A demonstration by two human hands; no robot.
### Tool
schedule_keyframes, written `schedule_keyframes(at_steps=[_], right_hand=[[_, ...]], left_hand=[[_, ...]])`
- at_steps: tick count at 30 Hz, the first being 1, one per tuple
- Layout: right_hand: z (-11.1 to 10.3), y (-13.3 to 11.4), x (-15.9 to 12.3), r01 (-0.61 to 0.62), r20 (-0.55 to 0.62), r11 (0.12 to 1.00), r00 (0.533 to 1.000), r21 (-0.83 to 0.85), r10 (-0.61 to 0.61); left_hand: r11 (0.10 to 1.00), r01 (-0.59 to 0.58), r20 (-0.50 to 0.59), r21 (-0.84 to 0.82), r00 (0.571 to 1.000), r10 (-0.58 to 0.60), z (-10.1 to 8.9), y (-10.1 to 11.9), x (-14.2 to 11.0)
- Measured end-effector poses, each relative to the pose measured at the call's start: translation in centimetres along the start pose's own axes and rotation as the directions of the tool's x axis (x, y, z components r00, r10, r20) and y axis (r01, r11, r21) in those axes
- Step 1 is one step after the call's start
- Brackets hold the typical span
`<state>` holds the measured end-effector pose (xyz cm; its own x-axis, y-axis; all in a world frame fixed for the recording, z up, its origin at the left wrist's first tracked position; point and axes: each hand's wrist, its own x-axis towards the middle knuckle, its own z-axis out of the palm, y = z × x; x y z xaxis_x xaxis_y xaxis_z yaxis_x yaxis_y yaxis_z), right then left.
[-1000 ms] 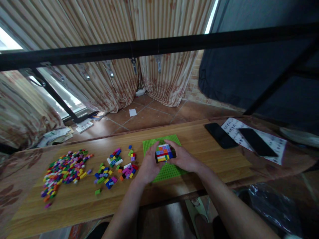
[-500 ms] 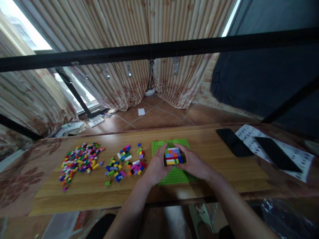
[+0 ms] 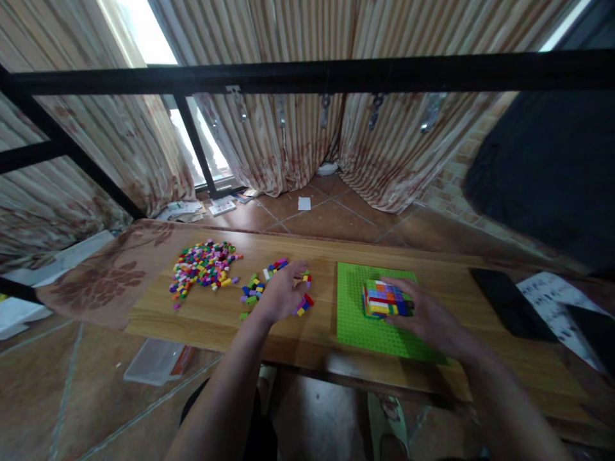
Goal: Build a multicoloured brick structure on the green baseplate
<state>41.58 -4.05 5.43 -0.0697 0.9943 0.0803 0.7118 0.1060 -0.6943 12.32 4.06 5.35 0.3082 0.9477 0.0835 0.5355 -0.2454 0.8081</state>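
A multicoloured block of toy bricks (image 3: 382, 299) stands on the green studded baseplate (image 3: 353, 333). My right hand (image 3: 427, 317) grips the right end of that block, fingers at its far side and thumb at the near side; the palm hides part of it. Over on the left, my left hand (image 3: 281, 296) hovers above a small group of loose bricks (image 3: 252, 289), its fingers stretched out and apart. Nothing shows between them. That hand covers some of the bricks; a few blue, yellow and red bricks (image 3: 304, 305) peek out beside it.
Farther left on the wooden board (image 3: 321, 256) lies a larger heap of mixed bricks (image 3: 204, 266). Toward the right are a black phone (image 3: 512, 302), a printed sheet (image 3: 542, 291) and another dark device (image 3: 593, 330). A black bar (image 3: 307, 77) crosses beyond the board.
The view has turned left. My left hand has let go of the brick block and moved left to the loose bricks. My right hand has stayed at the block.
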Motion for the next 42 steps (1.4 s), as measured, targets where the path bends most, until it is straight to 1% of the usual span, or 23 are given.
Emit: schedule_keyframes(at_steps=[3, 4, 6, 8, 10, 14, 16, 18, 22, 26, 29, 32, 34, 37, 39, 42], right_hand=[[-1.9, 1.3, -0.4, -0.033, -0.022, 0.998, 0.999, -0.047, 0.032], [-2.2, 1.7, -0.5, -0.035, -0.024, 0.997, 0.999, -0.068, 0.034], [-2.0, 2.2, -0.4, -0.034, -0.028, 0.994, 0.999, -0.101, 0.031], [-1.2, 2.1, -0.1, -0.022, -0.014, 0.994, 1.000, -0.105, 0.020], [0.0, 1.4, 0.4, 0.003, 0.009, 0.996, 1.000, -0.089, -0.003], [2.3, -0.5, 1.5, 0.057, 0.062, 0.996, 0.997, -0.066, -0.053], [3.1, -1.1, 2.0, 0.065, 0.093, 0.997, 0.994, -0.051, -0.060], [3.6, -1.5, 2.3, 0.067, 0.109, 0.997, 0.992, -0.036, -0.063], [4.0, -1.5, 2.6, 0.068, 0.108, 0.997, 0.992, -0.043, -0.063], [4.2, -1.6, 2.5, 0.055, 0.104, 0.996, 0.993, -0.063, -0.048], [4.3, -1.9, 2.2, 0.057, 0.108, 0.996, 0.993, -0.070, -0.049], [4.2, -2.3, 1.8, 0.049, 0.132, 0.997, 0.990, -0.059, -0.041], [4.0, -2.5, 1.5, 0.041, 0.125, 0.998, 0.992, -0.040, -0.036], [3.6, -2.4, 1.4, 0.032, 0.061, 0.999, 0.998, 0.017, -0.033], [3.4, -2.2, 1.6, 0.002, -0.007, 0.997, 1.000, 0.075, -0.001], [3.2, -1.6, 1.9, -0.089, -0.120, 0.991, 0.988, 0.104, 0.101]], left_hand=[[0.999, -0.030, 0.036, 0.020, 0.999, 0.029, -0.4, -0.3, -0.2], [0.999, -0.036, 0.037, 0.033, 0.999, 0.035, -0.6, -0.3, -0.3], [0.997, -0.034, 0.002, 0.071, 0.999, 0.034, -1.2, -0.6, -0.4], [0.994, -0.023, -0.058, 0.111, 0.998, 0.030, -2.2, -1.0, -0.5], [0.991, 0.008, -0.126, 0.135, 0.992, 0.009, -3.5, -1.6, -0.6], [0.975, 0.134, -0.251, 0.175, 0.964, -0.087, -5.9, -3.0, -1.0], [0.966, 0.163, -0.267, 0.202, 0.958, -0.106, -6.4, -3.5, -1.2], [0.960, 0.164, -0.254, 0.227, 0.962, -0.104, -6.4, -3.7, -1.3], [0.951, 0.131, -0.211, 0.280, 0.975, -0.072, -5.6, -3.4, -1.0], [0.946, 0.062, -0.148, 0.317, 0.989, -0.016, -4.1, -2.2, -0.4], [0.950, 0.031, -0.084, 0.309, 0.996, -0.005, -2.5, -0.8, -0.2], [0.944, -0.044, -0.001, 0.328, 0.999, 0.047, -0.6, 0.7, -0.3], [0.939, -0.085, 0.006, 0.334, 0.996, 0.088, 0.8, 1.7, -0.5], [0.950, -0.087, -0.038, 0.300, 0.994, 0.102, 2.8, 3.0, -0.6], [0.969, -0.047, -0.055, 0.243, 0.997, 0.062, 3.8, 3.6, -0.6], [0.987, 0.023, -0.020, 0.159, 1.000, -0.020, 5.1, 4.1, -0.4]])
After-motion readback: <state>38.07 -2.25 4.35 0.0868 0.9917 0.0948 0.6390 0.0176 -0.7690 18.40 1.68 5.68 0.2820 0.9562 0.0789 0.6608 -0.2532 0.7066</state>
